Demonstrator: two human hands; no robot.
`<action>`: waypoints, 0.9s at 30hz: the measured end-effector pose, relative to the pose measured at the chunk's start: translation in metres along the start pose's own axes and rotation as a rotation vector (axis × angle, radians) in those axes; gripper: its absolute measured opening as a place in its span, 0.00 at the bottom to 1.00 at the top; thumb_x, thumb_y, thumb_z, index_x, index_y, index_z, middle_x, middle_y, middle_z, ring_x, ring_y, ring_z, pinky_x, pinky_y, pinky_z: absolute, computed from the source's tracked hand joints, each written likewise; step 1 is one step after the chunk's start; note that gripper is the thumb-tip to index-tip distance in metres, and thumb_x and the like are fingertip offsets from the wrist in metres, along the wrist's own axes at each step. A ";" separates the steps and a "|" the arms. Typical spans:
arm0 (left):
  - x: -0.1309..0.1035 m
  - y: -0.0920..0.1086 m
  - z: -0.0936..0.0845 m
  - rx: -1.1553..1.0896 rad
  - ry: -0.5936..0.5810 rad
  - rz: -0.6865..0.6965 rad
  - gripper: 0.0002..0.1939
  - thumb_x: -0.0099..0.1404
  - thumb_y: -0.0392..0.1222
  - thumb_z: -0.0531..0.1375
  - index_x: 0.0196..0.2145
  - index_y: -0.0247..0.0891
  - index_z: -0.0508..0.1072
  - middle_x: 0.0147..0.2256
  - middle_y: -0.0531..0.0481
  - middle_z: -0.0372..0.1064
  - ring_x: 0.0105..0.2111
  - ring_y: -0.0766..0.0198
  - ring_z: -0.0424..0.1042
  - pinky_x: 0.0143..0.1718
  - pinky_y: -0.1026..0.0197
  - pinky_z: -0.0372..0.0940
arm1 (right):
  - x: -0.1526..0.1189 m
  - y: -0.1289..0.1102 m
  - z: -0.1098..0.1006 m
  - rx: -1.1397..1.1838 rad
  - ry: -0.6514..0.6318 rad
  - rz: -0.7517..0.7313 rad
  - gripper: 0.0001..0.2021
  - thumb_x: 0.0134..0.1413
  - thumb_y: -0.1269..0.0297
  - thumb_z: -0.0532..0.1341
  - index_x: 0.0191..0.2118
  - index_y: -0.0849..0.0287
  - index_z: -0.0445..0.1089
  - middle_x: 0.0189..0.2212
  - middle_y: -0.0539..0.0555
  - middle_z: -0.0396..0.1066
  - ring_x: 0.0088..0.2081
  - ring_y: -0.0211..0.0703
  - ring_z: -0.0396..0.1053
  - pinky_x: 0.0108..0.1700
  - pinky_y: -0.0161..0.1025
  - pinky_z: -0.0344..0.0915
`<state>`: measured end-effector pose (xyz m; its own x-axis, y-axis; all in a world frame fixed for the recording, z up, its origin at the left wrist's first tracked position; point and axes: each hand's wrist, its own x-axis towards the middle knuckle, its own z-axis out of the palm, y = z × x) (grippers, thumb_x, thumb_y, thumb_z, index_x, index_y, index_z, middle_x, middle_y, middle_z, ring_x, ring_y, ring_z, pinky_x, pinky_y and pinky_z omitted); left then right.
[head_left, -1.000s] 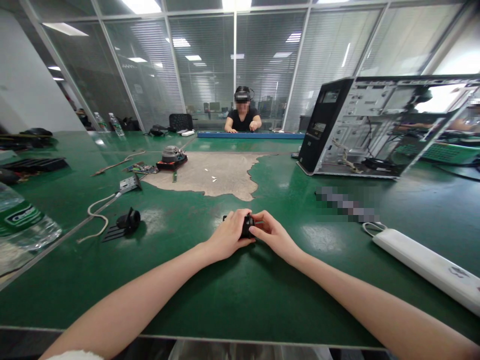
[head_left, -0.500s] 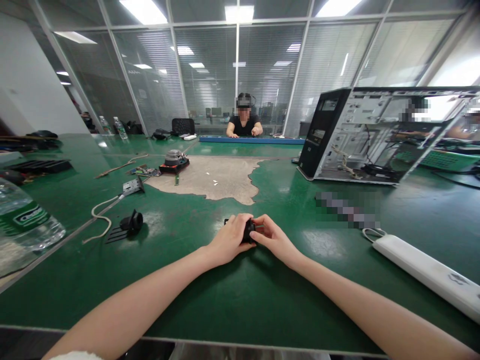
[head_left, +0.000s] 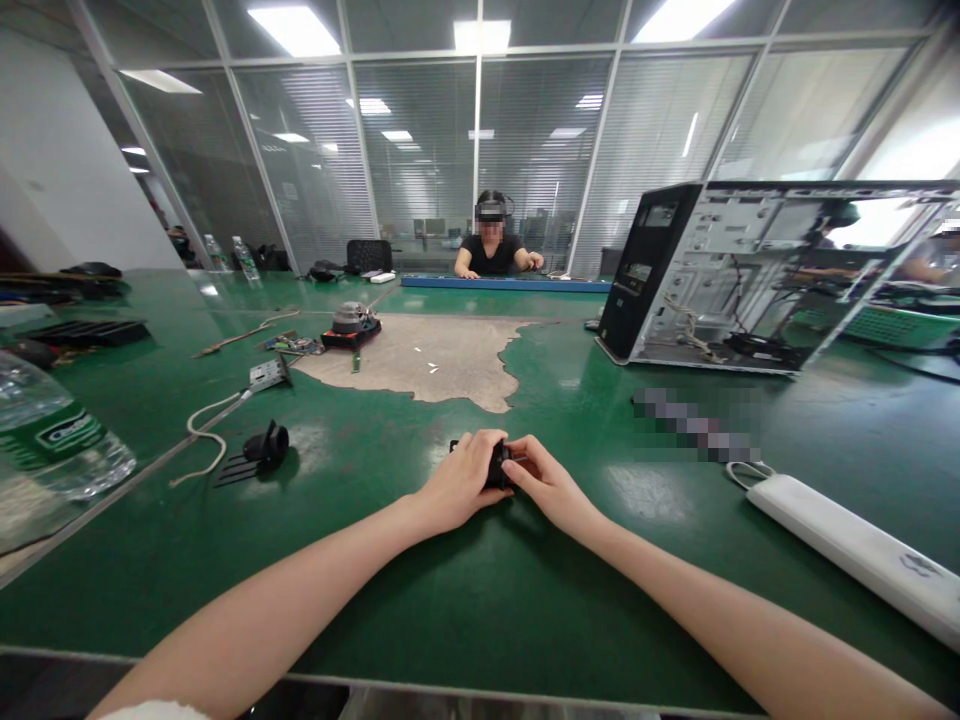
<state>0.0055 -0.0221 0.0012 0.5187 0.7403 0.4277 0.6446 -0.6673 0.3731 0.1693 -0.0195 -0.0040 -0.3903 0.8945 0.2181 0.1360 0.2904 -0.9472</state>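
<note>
Both of my hands meet at a small black plastic part (head_left: 498, 468) just above or on the green table (head_left: 465, 620); whether it touches the surface I cannot tell. My left hand (head_left: 461, 478) is wrapped over its left side and hides most of it. Thumb and fingers of my right hand (head_left: 546, 482) pinch its right side. One dark corner of the part shows beyond the left knuckles. Off to the left lies another black plastic piece (head_left: 264, 448), with a round end and long thin prongs.
At right stand an opened computer case (head_left: 652, 280) and a white power strip (head_left: 847, 545). To the left are a water bottle (head_left: 64, 430) and a metal part with a cable (head_left: 268, 374). A motor-like device (head_left: 351, 325) sits farther back. Across the table a person (head_left: 491, 250) sits.
My hands keep their grip on the black part with almost no movement. The view has shifted slightly. The person opposite has moved one hand outward.
</note>
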 end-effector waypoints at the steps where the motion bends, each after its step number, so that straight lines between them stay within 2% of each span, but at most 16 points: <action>1: 0.000 0.000 0.000 -0.002 0.000 -0.002 0.30 0.54 0.41 0.60 0.50 0.40 0.50 0.47 0.45 0.56 0.44 0.55 0.59 0.44 0.50 0.59 | -0.001 -0.001 0.000 0.024 -0.014 -0.009 0.10 0.51 0.59 0.56 0.37 0.57 0.59 0.34 0.50 0.64 0.36 0.39 0.65 0.38 0.38 0.64; 5: 0.000 0.001 -0.001 -0.009 -0.007 -0.006 0.29 0.55 0.40 0.59 0.50 0.41 0.50 0.48 0.45 0.56 0.44 0.55 0.59 0.44 0.50 0.59 | -0.003 -0.006 0.002 0.074 -0.039 -0.036 0.11 0.49 0.60 0.58 0.37 0.56 0.58 0.34 0.50 0.63 0.38 0.39 0.65 0.37 0.36 0.65; 10: 0.000 0.001 -0.001 -0.029 -0.001 -0.010 0.30 0.54 0.41 0.60 0.50 0.41 0.50 0.47 0.45 0.56 0.45 0.55 0.59 0.44 0.50 0.60 | -0.002 -0.005 0.002 0.036 0.016 -0.016 0.08 0.52 0.59 0.54 0.36 0.56 0.58 0.31 0.49 0.62 0.33 0.36 0.64 0.34 0.35 0.65; 15: 0.001 0.000 0.000 -0.035 -0.002 -0.020 0.30 0.54 0.41 0.61 0.50 0.42 0.50 0.48 0.45 0.56 0.45 0.55 0.60 0.44 0.50 0.59 | 0.001 -0.003 0.001 0.023 0.035 0.014 0.10 0.51 0.58 0.55 0.38 0.56 0.59 0.36 0.51 0.63 0.36 0.38 0.64 0.36 0.37 0.65; 22: 0.001 0.001 -0.001 -0.022 -0.012 -0.008 0.28 0.55 0.41 0.59 0.50 0.41 0.50 0.48 0.45 0.56 0.45 0.55 0.59 0.44 0.50 0.60 | -0.002 -0.004 0.000 0.109 -0.040 -0.031 0.11 0.48 0.60 0.58 0.37 0.55 0.58 0.34 0.50 0.62 0.38 0.39 0.64 0.37 0.37 0.66; 27: 0.001 0.002 -0.001 -0.036 -0.003 -0.007 0.29 0.55 0.42 0.60 0.51 0.42 0.50 0.48 0.45 0.56 0.45 0.55 0.60 0.44 0.50 0.60 | 0.001 -0.001 0.000 0.091 0.012 -0.026 0.09 0.50 0.58 0.56 0.35 0.55 0.59 0.32 0.49 0.63 0.35 0.37 0.64 0.35 0.36 0.65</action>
<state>0.0061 -0.0227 0.0031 0.5163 0.7449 0.4225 0.6276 -0.6648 0.4052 0.1686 -0.0194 -0.0034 -0.3811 0.8915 0.2449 0.0422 0.2814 -0.9587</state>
